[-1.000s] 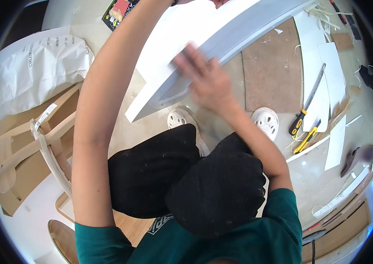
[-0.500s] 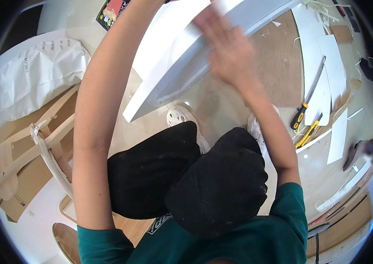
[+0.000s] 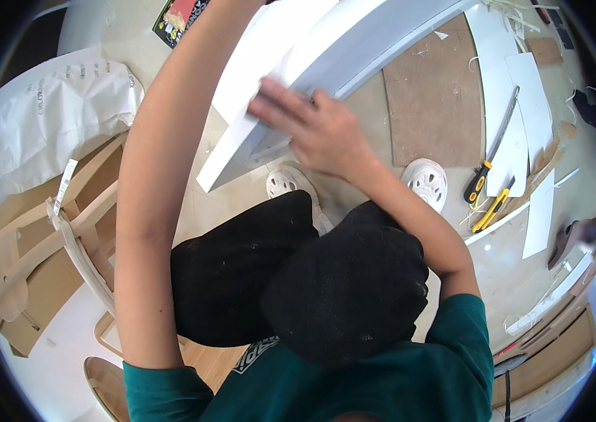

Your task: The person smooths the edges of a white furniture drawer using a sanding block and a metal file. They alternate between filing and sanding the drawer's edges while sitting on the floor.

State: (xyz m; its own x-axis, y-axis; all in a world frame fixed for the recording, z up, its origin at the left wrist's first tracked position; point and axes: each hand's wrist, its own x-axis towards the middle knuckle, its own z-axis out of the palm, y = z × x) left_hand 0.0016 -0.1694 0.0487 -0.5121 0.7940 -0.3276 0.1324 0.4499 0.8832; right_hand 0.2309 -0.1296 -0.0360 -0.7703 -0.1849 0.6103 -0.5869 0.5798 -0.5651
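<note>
A long white board (image 3: 231,158) stands tilted in front of my knees, its near end low and its far end running out of the top of the view. My right hand (image 3: 319,130) is on its upper edge near the close end. The fingers are pressed together and blurred. A dark grey sliver shows under the fingertips, like a small flat piece, but I cannot make out what it is. My left forearm (image 3: 161,162) reaches up past the board's left side; the left hand lies beyond the top edge of the view.
On the right lie a long-bladed tool (image 3: 481,183) with a black-yellow handle, a yellow utility knife (image 3: 496,209), white strips (image 3: 538,221) and a brown sheet (image 3: 431,105). To the left are a wooden chair frame (image 3: 73,225), cardboard (image 3: 37,309) and a white bag (image 3: 66,119).
My right hand has slid along the board's edge toward its near end, down and to the left. The left forearm and the board have hardly moved. My right foot shows more fully.
</note>
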